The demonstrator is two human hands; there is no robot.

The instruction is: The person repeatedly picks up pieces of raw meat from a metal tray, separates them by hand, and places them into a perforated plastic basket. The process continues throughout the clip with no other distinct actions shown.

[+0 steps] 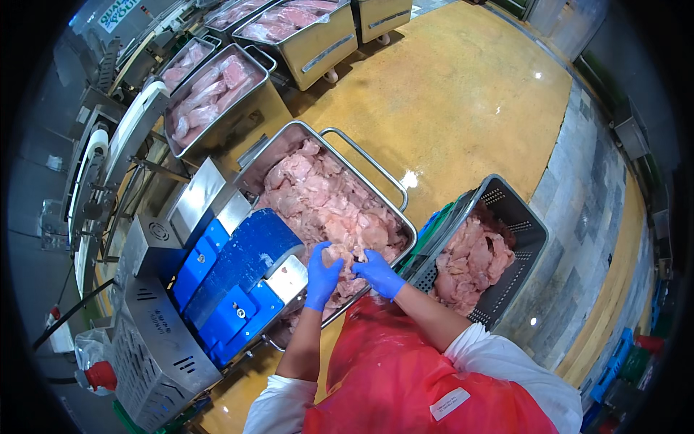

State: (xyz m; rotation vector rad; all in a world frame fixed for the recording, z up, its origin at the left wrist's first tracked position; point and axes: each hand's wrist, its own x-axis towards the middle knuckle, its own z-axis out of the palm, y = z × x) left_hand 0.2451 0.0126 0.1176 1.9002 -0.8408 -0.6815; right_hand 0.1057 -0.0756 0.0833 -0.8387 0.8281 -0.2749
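Both hands wear blue gloves and are over the near end of a steel tub heaped with pale pink raw meat pieces. My left hand has its thumb and fingers around the left side of a meat piece. From the right, my right hand touches the same area, its fingertips bent down near a small dark spot; whether it grips the piece is unclear. At the tub's left, the end of a blue conveyor belt hangs over the meat. A dark perforated crate to the right holds more meat.
A steel machine housing stands at the left, beside the belt. Further steel tubs of plastic-wrapped meat stand beyond. The tub's bar handle juts over the yellow floor. A red apron covers my front, close to the tub's rim.
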